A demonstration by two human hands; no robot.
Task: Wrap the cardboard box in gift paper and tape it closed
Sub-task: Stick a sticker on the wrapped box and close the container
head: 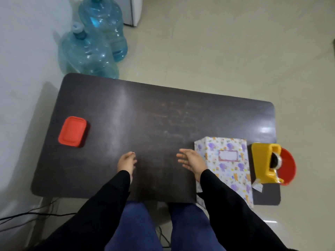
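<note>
A box wrapped in white gift paper with purple and orange cartoon prints (228,163) lies on the dark table (145,124) at the right, with a red-framed label on its top face. My right hand (190,161) hovers just left of the box with fingers spread, holding nothing. Over the table's near middle, my left hand (126,163) hangs with its fingers relaxed and nothing in it. A yellow tape dispenser (262,163) stands right of the box.
A red bowl (288,165) sits behind the dispenser at the table's right edge. A red lidded container (73,132) rests at the left. Two blue water jugs (90,55) stand on the floor beyond the table. Cables lie on the floor at lower left.
</note>
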